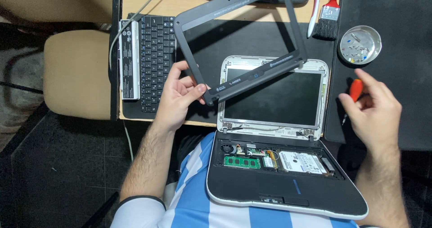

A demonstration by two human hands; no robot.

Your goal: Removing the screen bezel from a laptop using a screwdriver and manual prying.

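My left hand point(177, 97) grips the corner of a dark grey screen bezel frame point(243, 77), lifted and tilted above the laptop. The small laptop point(288, 190) rests on my lap with its keyboard removed, showing a green memory board, a fan and a silver hard drive. Its bare screen panel point(274, 97) lies back against the desk edge. My right hand point(375, 113) is at the right of the screen, fingers curled over a small red-handled screwdriver point(355, 91) on the black mat.
A loose black keyboard point(155, 59) and a white battery pack point(129, 59) lie at the desk's left. A round metal dish point(360, 44) holds screws. A red-handled brush point(327, 12) and a white tool lie near it. A beige chair point(76, 73) stands at left.
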